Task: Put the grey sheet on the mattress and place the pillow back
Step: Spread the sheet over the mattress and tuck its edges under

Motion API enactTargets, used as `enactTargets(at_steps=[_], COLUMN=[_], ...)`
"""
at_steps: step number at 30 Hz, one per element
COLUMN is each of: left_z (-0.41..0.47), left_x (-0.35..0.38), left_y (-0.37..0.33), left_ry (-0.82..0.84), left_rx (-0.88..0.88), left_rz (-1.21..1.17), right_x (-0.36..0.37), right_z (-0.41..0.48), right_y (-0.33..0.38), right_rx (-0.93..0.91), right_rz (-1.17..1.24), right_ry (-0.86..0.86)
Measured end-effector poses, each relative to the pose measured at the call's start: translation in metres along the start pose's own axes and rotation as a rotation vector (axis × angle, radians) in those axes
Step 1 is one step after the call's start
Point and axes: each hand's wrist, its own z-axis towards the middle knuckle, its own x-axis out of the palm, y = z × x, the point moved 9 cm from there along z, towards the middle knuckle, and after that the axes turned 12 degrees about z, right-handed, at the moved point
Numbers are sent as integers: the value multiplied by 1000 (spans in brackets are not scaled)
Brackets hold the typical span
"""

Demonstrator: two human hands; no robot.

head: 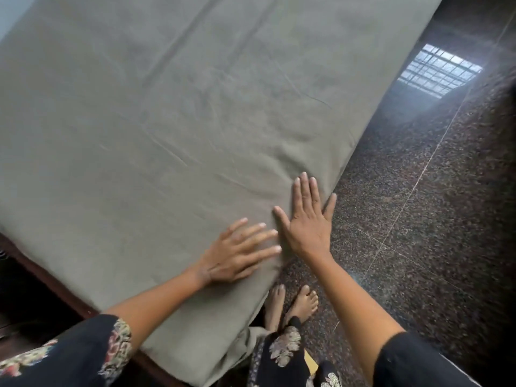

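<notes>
The grey sheet (pixel 173 115) lies spread over the whole mattress, with faint creases across its middle and a fold hanging over the near corner. My left hand (pixel 237 252) rests flat on the sheet near the mattress's right edge, fingers spread. My right hand (pixel 307 219) lies flat right beside it at the very edge, fingers apart and pointing up the bed. Neither hand holds anything. No pillow is in view.
A dark wooden bed frame (pixel 42 277) runs along the lower left side. Dark speckled stone floor (pixel 418 219) lies to the right, with a bright window reflection (pixel 438 71). My bare feet (pixel 290 305) stand on the floor at the bed's corner.
</notes>
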Motion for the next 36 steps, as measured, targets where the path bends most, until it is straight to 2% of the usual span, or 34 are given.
enactTargets(at_steps=[1, 5, 7, 9, 11, 12, 13, 14, 15, 16, 18, 19, 20, 22, 25, 28, 30, 33, 36], left_z=[1, 17, 37, 73, 108, 114, 115, 113, 121, 136, 156, 155, 157, 157, 162, 180, 186, 207, 242], left_x=[-1, 29, 44, 50, 50, 49, 50, 55, 55, 43, 23, 19, 18, 6, 13, 45, 62, 72, 68], left_y=[19, 101, 119, 117, 104, 98, 98, 103, 96, 86, 73, 77, 85, 113, 173, 251, 271, 256, 219], left_ry=[6, 221, 318, 309, 253, 288, 389, 396, 429, 333, 218, 144, 85, -82, -149, 41, 171, 203, 147], left_rx=[-95, -601, -715, -639, -471, -441, -450, -500, -399, -190, 171, 275, 308, 217, -57, -515, -709, -731, -626], left_rz=[7, -9, -47, -72, 3, 9, 35, 33, -115, -241, -140, -86, -80, -147, -75, 0, -12, 2, -16], right_x=[-1, -6, -16, -37, -62, -69, -73, -73, -72, -66, -55, -55, -59, -68, -79, -86, -89, -104, -146], right_z=[-6, -23, -22, -3, 31, 53, 75, 96, 116, 137, 173, 187, 197, 206, 188, 161, 143, 129, 138], right_y=[-8, -14, -8, 6, 31, 46, 62, 78, 95, 107, 109, 100, 85, 46, -5, -45, -64, -71, -72], right_rx=[27, 126, 180, 182, 106, 69, 31, -24, -102, -197, -346, -373, -357, -262, -94, 62, 144, 196, 236], right_rz=[8, 68, 148, 209, 190, 182, 185, 183, 167, 127, 47, 18, 1, 22, 40, 17, 25, 57, 274], right_ry=[8, 5, -25, -112, -227, -234, -209, -157, -103, -36, 64, 57, 15, -61, -137, -156, -156, -196, -391])
